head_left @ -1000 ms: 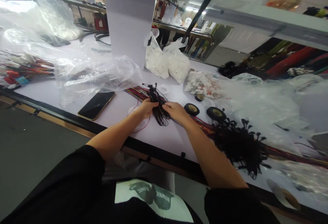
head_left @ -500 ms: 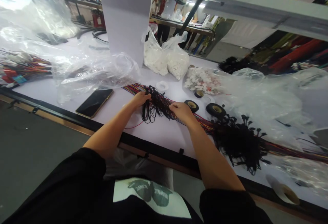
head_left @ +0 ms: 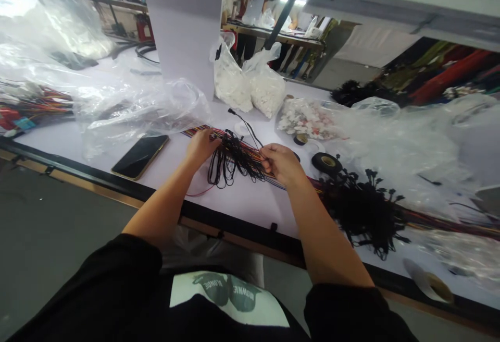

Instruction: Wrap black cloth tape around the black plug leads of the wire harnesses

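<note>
A small bundle of thin black wires [head_left: 233, 158] is held just above the white table [head_left: 250, 204], between the two hands and a little nearer than a band of multicoloured wires [head_left: 207, 132] laid across the surface. The bundle is tangled and loose: several loops hang down on its near left side, small dark connectors are clustered at its top, and one single strand is lifted away towards the far side, ending in a small plug.

The left hand [head_left: 200, 145] is closed on the left end of the bundle, its back turned upward and its forearm stretched from the near left. The right hand [head_left: 282, 163] is curled with the fingers pinched on the right end of the same bundle, the wrist bent slightly inward and the forearm reaching in from the near right.

A black phone [head_left: 140, 155] lies flat to the left of the hands, and a black tape roll [head_left: 325, 162] lies to the right, with a larger heap of black wires [head_left: 361, 211] beyond it.

The fingertips of both hands are hidden behind the strands, so the exact grip cannot be made out. A second roll is largely covered by the right hand. The contents of the crumpled clear plastic bags [head_left: 128, 105] are blurred.
</note>
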A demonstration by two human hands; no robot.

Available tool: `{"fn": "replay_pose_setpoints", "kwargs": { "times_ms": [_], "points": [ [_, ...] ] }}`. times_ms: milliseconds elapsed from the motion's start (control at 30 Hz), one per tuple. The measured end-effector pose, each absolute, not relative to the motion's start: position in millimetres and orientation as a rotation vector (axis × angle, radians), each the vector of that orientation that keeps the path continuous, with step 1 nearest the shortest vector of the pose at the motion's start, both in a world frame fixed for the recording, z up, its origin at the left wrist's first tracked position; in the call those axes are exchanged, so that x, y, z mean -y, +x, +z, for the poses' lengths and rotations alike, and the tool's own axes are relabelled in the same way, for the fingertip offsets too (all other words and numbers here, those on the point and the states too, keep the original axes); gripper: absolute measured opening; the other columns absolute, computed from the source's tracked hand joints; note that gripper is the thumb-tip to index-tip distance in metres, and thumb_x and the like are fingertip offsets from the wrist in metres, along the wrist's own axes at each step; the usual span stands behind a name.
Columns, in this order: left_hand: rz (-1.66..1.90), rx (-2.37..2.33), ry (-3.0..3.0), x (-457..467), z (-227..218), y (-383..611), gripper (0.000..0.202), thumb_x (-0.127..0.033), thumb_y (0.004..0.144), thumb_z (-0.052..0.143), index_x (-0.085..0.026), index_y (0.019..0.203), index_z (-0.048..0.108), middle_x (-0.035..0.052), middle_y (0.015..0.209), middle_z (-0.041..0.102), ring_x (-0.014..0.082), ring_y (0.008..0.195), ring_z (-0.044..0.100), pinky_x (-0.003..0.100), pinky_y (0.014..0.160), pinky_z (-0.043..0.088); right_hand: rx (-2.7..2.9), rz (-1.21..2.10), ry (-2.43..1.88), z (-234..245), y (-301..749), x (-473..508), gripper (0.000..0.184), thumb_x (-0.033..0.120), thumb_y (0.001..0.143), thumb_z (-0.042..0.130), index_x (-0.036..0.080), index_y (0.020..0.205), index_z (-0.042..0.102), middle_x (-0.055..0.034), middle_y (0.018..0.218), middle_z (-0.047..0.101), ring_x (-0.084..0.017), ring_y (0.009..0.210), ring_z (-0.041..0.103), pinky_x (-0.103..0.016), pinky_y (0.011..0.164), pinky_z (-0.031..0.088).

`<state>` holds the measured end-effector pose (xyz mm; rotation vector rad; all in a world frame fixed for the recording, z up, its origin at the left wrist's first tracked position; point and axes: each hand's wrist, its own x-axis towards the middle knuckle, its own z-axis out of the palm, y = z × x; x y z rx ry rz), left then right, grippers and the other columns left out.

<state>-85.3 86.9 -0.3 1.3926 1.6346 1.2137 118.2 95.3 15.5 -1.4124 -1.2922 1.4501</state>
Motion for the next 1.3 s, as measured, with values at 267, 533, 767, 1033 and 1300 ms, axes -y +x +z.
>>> {"fn": "replay_pose_setpoints", "kwargs": {
  "times_ms": [267, 533, 767, 1033, 1300],
  "points": [
    [1.459, -0.890, 0.878, -73, 2, -55, 0.018, -0.029, 0.082, 0.053, -0.013, 0.088, 0.058, 0.0015, 0.076, 0.062, 0.0091, 0.069, 0.061, 0.024, 0.071, 0.048, 1.597, 1.832, -1.270, 17, 97, -73, 0.012, 0.025, 0.071, 0.060, 0.017, 0.066, 0.053, 0.0014, 0.057, 0.059, -0.009, 0.048, 0.054, -0.020, 0.045, 0.040],
    [1.085, -0.997, 1.226, -57, 3, -45, 0.014, -0.017, 0.081, 0.051, -0.012, 0.072, 0.059, -0.0066, 0.047, 0.048, 0.0009, 0.031, 0.034, 0.016, 0.035, 0.022, 1.692, 1.160, -1.233, 28, 114, -75, 0.027, 0.033, 0.070, 0.062, 0.020, 0.094, 0.060, 0.0053, 0.062, 0.054, -0.006, 0.047, 0.043, -0.019, 0.044, 0.034],
    [0.961, -0.840, 0.958, -52, -3, -32, 0.012, -0.021, 0.082, 0.050, -0.012, 0.083, 0.058, -0.0056, 0.051, 0.049, 0.0009, 0.029, 0.030, 0.015, 0.031, 0.018, 1.413, 1.324, -1.197, 27, 108, -76, 0.013, 0.031, 0.071, 0.062, 0.018, 0.074, 0.058, 0.0060, 0.053, 0.050, -0.004, 0.041, 0.042, -0.018, 0.040, 0.032],
    [0.951, -0.772, 0.860, -56, -7, -33, 0.021, -0.031, 0.079, 0.057, -0.012, 0.070, 0.055, -0.0047, 0.051, 0.049, 0.0007, 0.032, 0.033, 0.015, 0.031, 0.018, 1.307, 1.451, -1.164, 32, 114, -79, 0.012, 0.028, 0.071, 0.065, 0.018, 0.071, 0.058, 0.0062, 0.050, 0.050, -0.003, 0.038, 0.040, -0.018, 0.038, 0.030],
    [0.964, -0.773, 0.921, -53, -8, -30, 0.017, -0.022, 0.080, 0.056, -0.011, 0.067, 0.056, -0.0050, 0.048, 0.048, 0.0002, 0.030, 0.030, 0.016, 0.032, 0.015, 1.269, 1.568, -1.168, 30, 115, -82, 0.011, 0.028, 0.077, 0.059, 0.018, 0.077, 0.058, 0.0053, 0.052, 0.050, -0.004, 0.041, 0.043, -0.017, 0.043, 0.035]
  ]
}}
